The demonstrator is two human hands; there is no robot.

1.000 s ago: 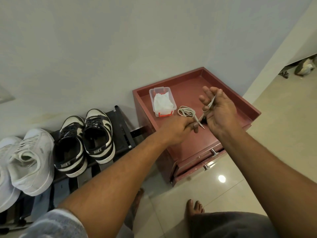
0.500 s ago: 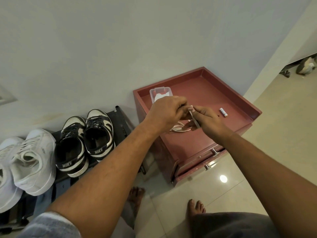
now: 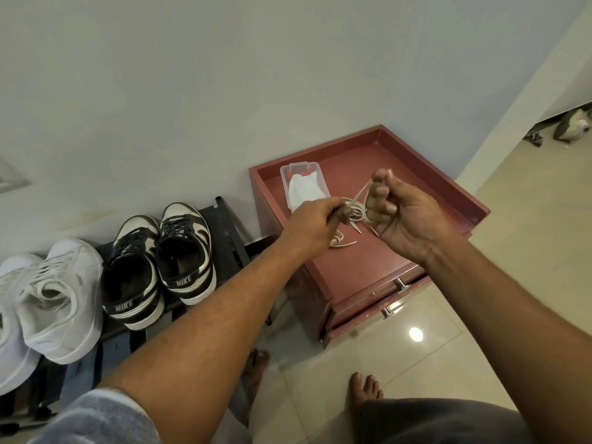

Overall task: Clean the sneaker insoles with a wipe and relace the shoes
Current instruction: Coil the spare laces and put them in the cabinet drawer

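Note:
A cream shoelace [image 3: 354, 210] hangs in loops above the red cabinet top [image 3: 368, 251]. My left hand [image 3: 315, 224] pinches it at one side, and my right hand [image 3: 403, 216] holds a strand that runs up between its curled fingers. Loose lace ends [image 3: 342, 243] trail on the cabinet top below my hands. A clear plastic box of white wipes [image 3: 304, 187] stands at the back left of the cabinet top. On the rack at left sit a white sneaker [image 3: 61, 299] and a pair of black-and-white sneakers [image 3: 160, 264].
The red cabinet has a raised rim [image 3: 429, 168] and two drawers with metal handles [image 3: 400, 285]. A black shoe rack [image 3: 230, 238] stands against the wall at left. My bare feet [image 3: 365, 389] are on the tiled floor. Shoes lie in a doorway at far right [image 3: 570, 126].
Both hands have lifted the lace off the cabinet top and pulled apart, my right hand rising with a strand. The small white cylinder seen earlier is now hidden behind my right hand.

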